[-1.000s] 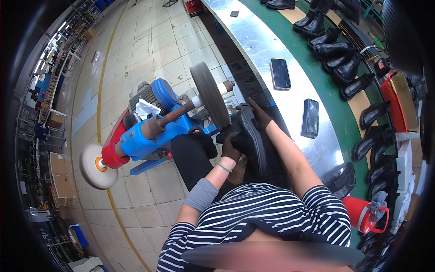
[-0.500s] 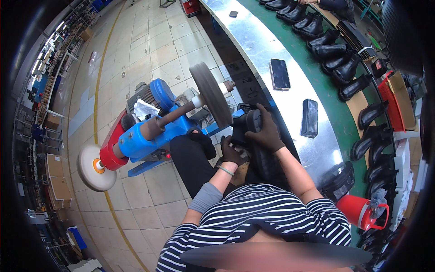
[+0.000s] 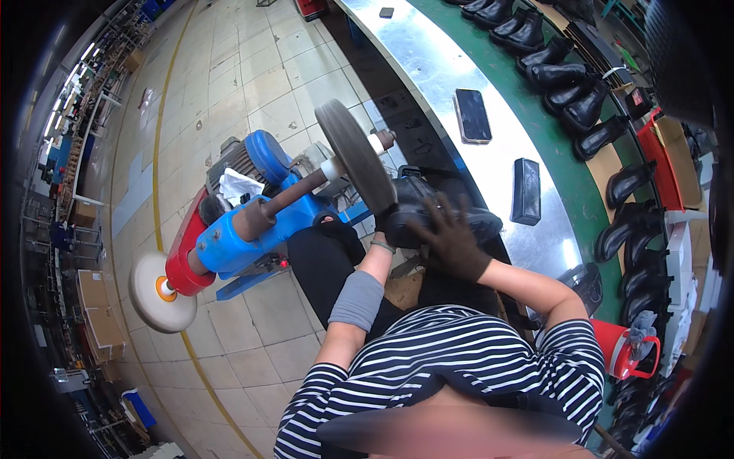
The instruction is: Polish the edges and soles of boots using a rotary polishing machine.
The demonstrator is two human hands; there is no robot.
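At the near edge of the dark wheel point(image 3: 355, 157), head view: black boot point(image 3: 404, 222) lies crosswise; wheel contact unclear. Right hand point(image 3: 453, 243), dark-gloved and blurred, spreads its fingers wide over the boot, not closed round it; right forearm point(image 3: 527, 287) slants in from the near right, elbow bent outward. Left forearm point(image 3: 372, 269) reaches far; beyond the wrist, left hand lost behind the boot, grip cannot be told.

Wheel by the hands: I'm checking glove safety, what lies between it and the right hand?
The head view shows part of the black boot between the wheel and right hand.
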